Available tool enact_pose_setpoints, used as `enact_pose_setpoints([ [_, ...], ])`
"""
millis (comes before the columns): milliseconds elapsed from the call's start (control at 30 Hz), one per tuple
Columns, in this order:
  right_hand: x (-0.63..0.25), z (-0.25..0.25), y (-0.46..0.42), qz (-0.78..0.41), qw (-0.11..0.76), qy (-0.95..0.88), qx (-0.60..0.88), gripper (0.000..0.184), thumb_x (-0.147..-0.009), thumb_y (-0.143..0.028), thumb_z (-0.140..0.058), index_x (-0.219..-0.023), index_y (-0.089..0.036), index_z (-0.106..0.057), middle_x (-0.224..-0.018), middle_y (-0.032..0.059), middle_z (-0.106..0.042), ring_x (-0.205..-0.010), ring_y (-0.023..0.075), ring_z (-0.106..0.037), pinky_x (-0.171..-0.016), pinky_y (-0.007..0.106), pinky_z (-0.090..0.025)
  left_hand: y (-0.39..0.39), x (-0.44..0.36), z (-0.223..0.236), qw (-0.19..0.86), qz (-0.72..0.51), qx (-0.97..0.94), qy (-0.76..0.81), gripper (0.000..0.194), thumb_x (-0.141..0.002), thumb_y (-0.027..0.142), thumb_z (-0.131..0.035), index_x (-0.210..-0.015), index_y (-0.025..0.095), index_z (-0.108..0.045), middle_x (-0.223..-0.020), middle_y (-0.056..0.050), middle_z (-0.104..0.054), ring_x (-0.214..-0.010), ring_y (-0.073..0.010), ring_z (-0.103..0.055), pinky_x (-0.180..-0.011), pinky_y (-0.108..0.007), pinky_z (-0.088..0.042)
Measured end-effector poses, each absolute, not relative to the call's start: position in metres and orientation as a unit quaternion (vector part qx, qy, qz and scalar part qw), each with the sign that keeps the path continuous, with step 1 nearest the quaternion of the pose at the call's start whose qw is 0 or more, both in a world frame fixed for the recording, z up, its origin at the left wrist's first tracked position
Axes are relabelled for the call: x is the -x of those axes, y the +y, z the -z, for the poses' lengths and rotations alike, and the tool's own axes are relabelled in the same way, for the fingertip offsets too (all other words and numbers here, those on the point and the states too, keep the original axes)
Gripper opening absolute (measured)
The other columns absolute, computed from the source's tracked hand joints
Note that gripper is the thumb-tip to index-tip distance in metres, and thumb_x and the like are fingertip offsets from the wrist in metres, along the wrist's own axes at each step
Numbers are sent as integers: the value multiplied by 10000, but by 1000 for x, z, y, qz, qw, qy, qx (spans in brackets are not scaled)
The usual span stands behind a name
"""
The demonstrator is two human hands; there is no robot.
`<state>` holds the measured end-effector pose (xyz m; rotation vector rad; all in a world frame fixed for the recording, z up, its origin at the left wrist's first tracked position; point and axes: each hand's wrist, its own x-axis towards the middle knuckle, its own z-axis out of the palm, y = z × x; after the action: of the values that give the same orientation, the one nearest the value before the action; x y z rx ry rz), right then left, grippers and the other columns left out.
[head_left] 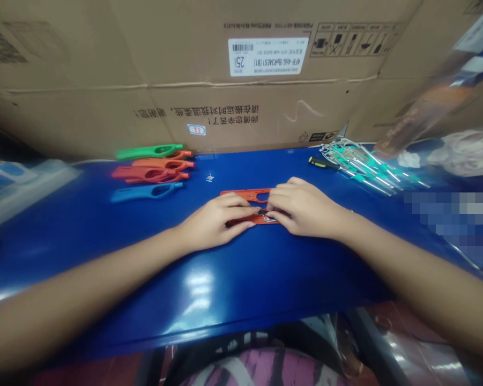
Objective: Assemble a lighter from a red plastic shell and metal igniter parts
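Both our left hand (pixel 215 220) and right hand (pixel 301 209) press fingers together on an orange handle shell (pixel 249 195), apparently mid-assembly; five shells (pixel 153 171) wait (screwdrivers (pixel 357 163) untouched).

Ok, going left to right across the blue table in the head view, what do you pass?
Stack of coloured plastic handles → left hand → orange plastic piece under both hands → right hand → black-handled screwdriver → bundle of green-tipped metal parts.

Bare forearms, no sleeves; pink patterned garment (pixel 261 370).
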<state>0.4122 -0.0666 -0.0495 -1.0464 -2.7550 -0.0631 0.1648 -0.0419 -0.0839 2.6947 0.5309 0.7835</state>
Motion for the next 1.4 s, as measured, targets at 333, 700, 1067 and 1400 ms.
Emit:
enact_pose_setpoints([
  [333,-407,53,-66,128,41,-945,299,165,-914,-85,-499,-855,-141,-643,-838,83,-694,-789,202,-542,-748,347,-252,-43,-168,82,148,-270,-936,168,232,-958,246,-595,-1141,164,-712,-1064,-101,-713,-995,-200,-680,-926,-356,-557],
  [700,-455,16,-58,-121,105,-899,407,220,-923,-383,-579,-890,-191,-681,-900,49,-696,-783,172,-604,-698,294,-396,-37,-160,68,88,-158,-967,178,274,-993,260,-530,-1199,176,-690,-1125,-103,-689,-1070,-228,-647,-955,-385,-544],
  [1067,-453,17,-63,-187,5,-880,436,94,-816,-141,-600,-860,-187,-669,-884,40,-698,-771,162,-604,-668,273,-424,-37,-157,57,92,-128,-969,192,311,-991,262,-526,-1265,198,-659,-1136,-110,-673,-1077,-240,-638,-939,-392,-544],
  [1400,-449,19,-62,-219,5,-879,425,82,-840,-250,-705,-833,-186,-654,-817,12,-672,-716,139,-564,-630,264,-361,-36,-156,58,103,-119,-969,190,313,-1010,267,-485,-1258,191,-659,-1101,-107,-649,-1034,-223,-612,-904,-377,-534],
])
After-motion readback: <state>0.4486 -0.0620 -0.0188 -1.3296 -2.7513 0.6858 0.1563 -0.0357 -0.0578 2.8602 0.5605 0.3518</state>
